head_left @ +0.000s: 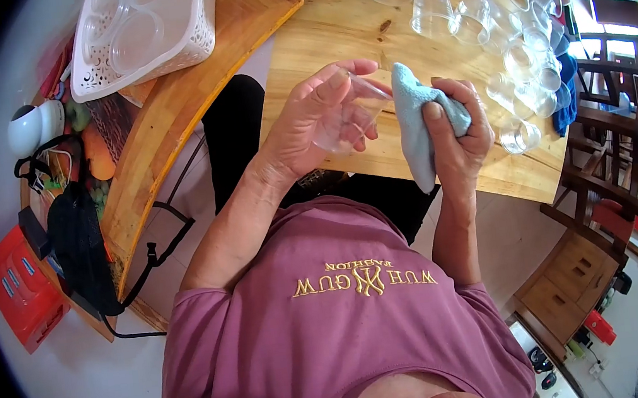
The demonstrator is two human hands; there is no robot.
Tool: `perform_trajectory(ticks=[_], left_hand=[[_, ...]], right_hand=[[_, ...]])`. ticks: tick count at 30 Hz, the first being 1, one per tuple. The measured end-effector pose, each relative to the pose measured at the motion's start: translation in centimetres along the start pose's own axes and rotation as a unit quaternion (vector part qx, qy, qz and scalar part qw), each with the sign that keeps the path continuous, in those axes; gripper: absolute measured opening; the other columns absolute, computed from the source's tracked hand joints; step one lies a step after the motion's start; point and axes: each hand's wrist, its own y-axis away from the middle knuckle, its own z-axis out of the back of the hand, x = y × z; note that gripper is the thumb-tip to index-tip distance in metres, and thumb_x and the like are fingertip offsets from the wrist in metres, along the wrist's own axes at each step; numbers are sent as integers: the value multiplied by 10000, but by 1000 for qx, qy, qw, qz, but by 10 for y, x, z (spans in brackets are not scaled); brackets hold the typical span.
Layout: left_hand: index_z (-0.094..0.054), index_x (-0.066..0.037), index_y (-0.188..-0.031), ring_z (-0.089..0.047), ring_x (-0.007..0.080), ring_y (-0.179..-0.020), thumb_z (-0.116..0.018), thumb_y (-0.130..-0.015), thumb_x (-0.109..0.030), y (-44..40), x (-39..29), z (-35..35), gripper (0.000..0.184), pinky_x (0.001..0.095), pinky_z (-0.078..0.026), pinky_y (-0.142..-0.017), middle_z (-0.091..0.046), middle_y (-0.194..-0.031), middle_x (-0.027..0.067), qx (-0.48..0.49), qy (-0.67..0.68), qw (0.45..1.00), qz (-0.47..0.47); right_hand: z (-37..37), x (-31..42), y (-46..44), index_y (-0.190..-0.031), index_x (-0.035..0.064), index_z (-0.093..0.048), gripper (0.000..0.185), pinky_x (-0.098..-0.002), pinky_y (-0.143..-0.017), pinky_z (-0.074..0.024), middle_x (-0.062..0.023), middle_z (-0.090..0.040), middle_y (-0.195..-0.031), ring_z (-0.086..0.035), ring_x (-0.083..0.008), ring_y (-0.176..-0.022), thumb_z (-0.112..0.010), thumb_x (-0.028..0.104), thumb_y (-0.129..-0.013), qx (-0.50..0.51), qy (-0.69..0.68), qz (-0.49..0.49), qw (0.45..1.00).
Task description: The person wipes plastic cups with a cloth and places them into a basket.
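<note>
My left hand (315, 114) holds a clear plastic cup (344, 128), tilted, with its mouth toward the cloth. Thumb and fingers wrap round the cup's side. In my right hand (461, 126) a folded light blue cloth (414, 131) is gripped between thumb and fingers, hanging down a little way. Cup and cloth are close together, with a small gap between them. Both hands are above the near edge of the wooden table (319, 51). One clear cup (519, 135) stands near the table's right corner, not far from my right hand.
Many clear cups (471, 16) crowd the table's far and right parts. A white lattice basket (198, 48) with clear round containers stands on a curved wooden top (152, 162) at left. A black bag (74, 232) and red box (25, 288) lie lower left; wooden chairs (606, 122) stand right.
</note>
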Motion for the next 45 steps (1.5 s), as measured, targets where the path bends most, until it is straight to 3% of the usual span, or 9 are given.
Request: perform_trajectory(ticks=[2,6,14,21,24,26,33,35,45], left_hand=[[-377,50,-1407,-664,193,-798,-555,-964,-535,-2,0,-2,755,292,-565,-605,-625,-1147,142,-14,-48,999,-22],[-382,52,-1409,-656,164,-829,-546,-964,-553,-3,3,-7,768,293,-565,-633,-619,-1116,119,19,-90,996,-6],[-419,-19,-1433,-600,115,-956,-543,-975,-544,3,-1,-10,707,253,-511,-774,-584,-1161,61,-41,-316,948,-25],[-519,-20,-1321,-597,107,-954,-530,-997,-493,-8,1,-11,574,255,-497,-818,-604,-1091,68,-61,-266,962,3],[-562,-12,-1239,-620,101,-894,-519,-1003,-475,-9,3,-8,522,242,-518,-742,-631,-1025,70,-65,-207,975,36],[-596,-15,-1117,-610,98,-604,-574,-961,-524,-10,5,-7,533,205,-482,-516,-636,-874,37,-79,-156,984,32],[-585,-5,-1108,-617,114,-570,-548,-985,-489,-8,4,-7,500,217,-486,-480,-635,-871,64,-30,-64,996,56],[-563,20,-1219,-628,99,-725,-486,-1001,-522,-6,3,-8,589,224,-497,-541,-654,-927,60,-14,-114,990,82],[-567,-32,-1218,-582,77,-942,-525,-987,-532,-8,1,-9,553,222,-465,-849,-610,-1008,27,-25,-259,964,46]], right_hand=[[-1,2,1,-1115,-22,-619,349,-300,-764,-480,-104,-593,-1002,-576,-187,-874,-775,119,-837,-5,-46,-35,998],[-8,2,-4,-1210,4,-587,568,-354,-822,-483,-135,-586,-1089,-588,-250,-966,-838,257,-768,110,-28,100,989],[-7,8,0,-1156,30,-630,469,-343,-729,-509,-121,-649,-932,-635,-252,-822,-839,134,-749,140,12,64,988],[-8,17,-2,-1160,32,-631,482,-347,-712,-513,-129,-650,-940,-639,-264,-819,-843,125,-737,142,36,83,986],[-6,15,-3,-1163,34,-633,479,-348,-722,-512,-127,-651,-945,-639,-262,-833,-841,124,-741,143,24,84,986],[-5,12,-2,-1157,26,-639,469,-337,-752,-508,-119,-652,-957,-637,-240,-854,-840,121,-744,144,-10,62,988],[1,16,4,-1149,11,-650,448,-297,-816,-496,-84,-657,-994,-625,-172,-905,-838,127,-760,133,-95,-36,986],[2,19,4,-1152,14,-652,437,-290,-820,-496,-74,-660,-990,-623,-161,-916,-833,122,-768,130,-114,-55,983],[1,21,3,-1147,27,-656,431,-313,-754,-497,-91,-656,-931,-633,-212,-841,-826,101,-757,176,-11,24,984]])
